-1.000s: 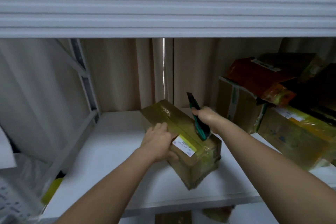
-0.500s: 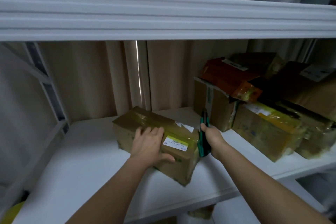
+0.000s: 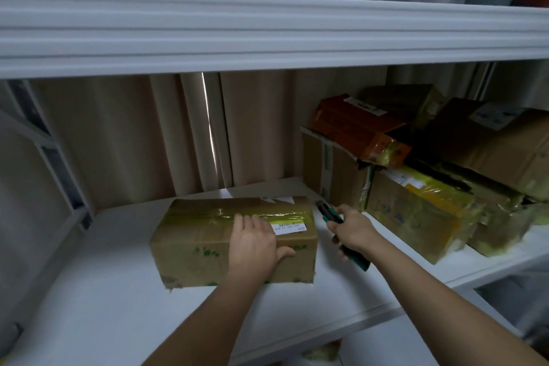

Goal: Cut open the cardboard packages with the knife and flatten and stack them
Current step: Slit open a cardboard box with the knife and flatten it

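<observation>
left hand [image 3: 255, 242] flat on the taped box [image 3: 208, 242], right hand [image 3: 353, 230] gripping the green knife [image 3: 332, 217] just beside it on the shelf [image 3: 104, 306]

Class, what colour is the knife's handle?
Green with black, on the knife gripped by the right hand; head view, the only one.

One taped cardboard box [image 3: 208, 235] in front, one knife [image 3: 341, 232], two hands, several piled packages [image 3: 416, 205] at right
</observation>
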